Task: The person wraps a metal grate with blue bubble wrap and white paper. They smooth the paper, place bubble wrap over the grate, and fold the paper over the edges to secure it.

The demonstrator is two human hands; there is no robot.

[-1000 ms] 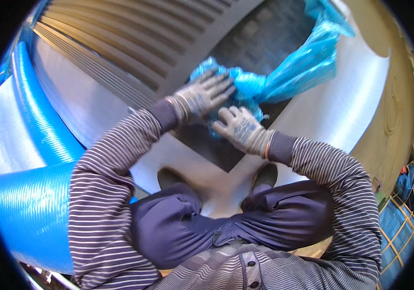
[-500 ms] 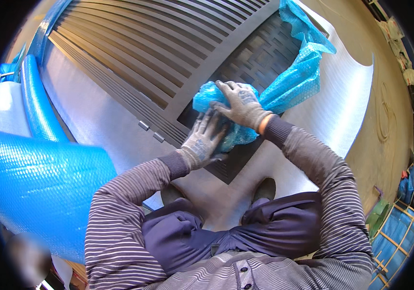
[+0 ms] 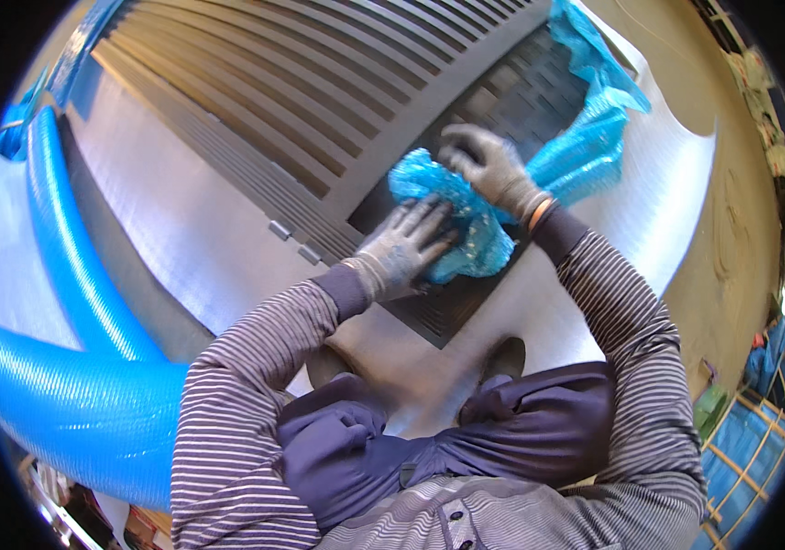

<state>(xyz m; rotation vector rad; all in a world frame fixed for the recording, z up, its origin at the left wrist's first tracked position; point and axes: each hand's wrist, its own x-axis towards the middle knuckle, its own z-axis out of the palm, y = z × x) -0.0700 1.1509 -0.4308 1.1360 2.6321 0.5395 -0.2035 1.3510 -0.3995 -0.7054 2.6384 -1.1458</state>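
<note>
A crumpled bunch of blue bubble wrap (image 3: 475, 240) lies over the near end of a dark grey slatted metal panel (image 3: 348, 188). My left hand (image 3: 403, 247), in a grey work glove, rests flat on the bunch with its fingers spread. Just beyond it, my right hand (image 3: 500, 172), gloved alike, is by the far right side of the bunch. Its fingers are bent, apart and slightly blurred, and I see nothing held in them. From there a twisted strip of bubble wrap (image 3: 585, 156) runs up along the panel's right edge, beside a recessed woven-pattern inset (image 3: 511, 101).
White foam sheeting (image 3: 663, 183) spreads under the panel, and my feet are on it. Large blue bubble-wrap rolls or folds (image 3: 81, 412) bulge at the left. Two small metal hinges (image 3: 293, 240) sit on the panel's near edge. A blue tarp with wooden strips (image 3: 745, 454) is at the lower right.
My right hand has lifted off the top of the bunch and moved right, its fingers bending. The bunch is spread a little more. The blue folds at the left have sunk lower.
</note>
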